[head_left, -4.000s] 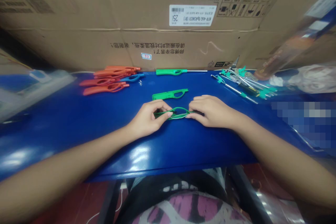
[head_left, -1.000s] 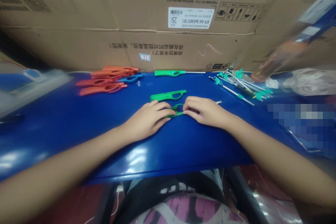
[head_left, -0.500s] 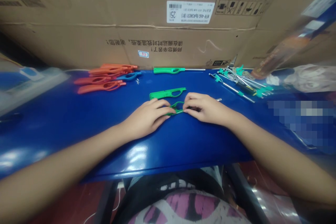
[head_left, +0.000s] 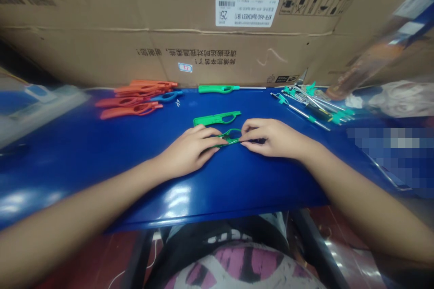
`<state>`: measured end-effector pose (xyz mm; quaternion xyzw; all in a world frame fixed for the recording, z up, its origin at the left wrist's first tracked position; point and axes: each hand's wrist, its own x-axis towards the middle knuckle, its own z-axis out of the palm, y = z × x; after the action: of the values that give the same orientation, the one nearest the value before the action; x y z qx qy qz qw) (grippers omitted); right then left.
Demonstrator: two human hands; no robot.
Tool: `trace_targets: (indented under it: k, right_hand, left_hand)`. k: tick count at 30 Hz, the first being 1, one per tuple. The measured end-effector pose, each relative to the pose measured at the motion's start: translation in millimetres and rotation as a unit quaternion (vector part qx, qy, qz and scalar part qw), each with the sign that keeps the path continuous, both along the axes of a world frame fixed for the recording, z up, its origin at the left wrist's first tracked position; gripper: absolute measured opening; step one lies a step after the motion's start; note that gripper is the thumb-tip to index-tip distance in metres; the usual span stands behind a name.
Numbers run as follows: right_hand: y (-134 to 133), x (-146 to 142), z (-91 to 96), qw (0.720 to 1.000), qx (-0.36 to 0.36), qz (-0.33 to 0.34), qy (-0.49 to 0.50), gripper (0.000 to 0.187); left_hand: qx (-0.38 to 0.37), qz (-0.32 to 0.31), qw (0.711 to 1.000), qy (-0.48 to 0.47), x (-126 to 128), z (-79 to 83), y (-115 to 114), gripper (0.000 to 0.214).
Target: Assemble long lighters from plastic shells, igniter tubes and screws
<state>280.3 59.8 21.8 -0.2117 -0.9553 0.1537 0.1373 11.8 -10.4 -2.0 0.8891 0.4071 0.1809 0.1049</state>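
Observation:
My left hand [head_left: 190,151] is closed around a green lighter shell half [head_left: 232,142], holding it low over the blue table with its finger-hole end showing. At that end, my right hand [head_left: 276,139] pinches its thumb and fingertips together. Whatever lies between those fingertips is too small and covered to make out. Just behind the hands lies a second green shell half [head_left: 207,120], inner side up. Farther back is a green stick lighter [head_left: 215,90] with a metal tube.
Orange lighter shells [head_left: 132,110] and a blue one [head_left: 167,97] lie back left. Metal tubes with green parts [head_left: 315,104] are heaped back right, near a leaning bottle [head_left: 366,70]. A large cardboard box [head_left: 190,13] walls off the table's [head_left: 257,185] rear.
My right hand has shifted slightly right along the shell half, baring more of its finger hole. The metal tip that stuck out beyond that hand is out of sight.

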Motion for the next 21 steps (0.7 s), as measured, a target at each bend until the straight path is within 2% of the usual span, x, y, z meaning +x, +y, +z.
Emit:
trace_targets:
  k: [5, 11, 21]
  right_hand:
    - [0.5, 2.9, 0.5, 1.0, 0.008, -0.01, -0.022, 0.021]
    - [1.8, 3.5, 0.0, 1.0, 0.022, -0.01, -0.003, 0.019]
    - [2.3, 0.0, -2.9, 1.0, -0.024, -0.007, 0.012, 0.017]
  left_hand:
    - [0.004, 0.015, 1.0, 0.021, 1.3, 0.5, -1.4, 0.033]
    - [-0.002, 0.015, 1.0, 0.021, 0.2, -0.1, -1.3, 0.034]
    - [0.0, 0.011, 0.998, 0.054, 1.1, 5.8, -1.7, 0.034]
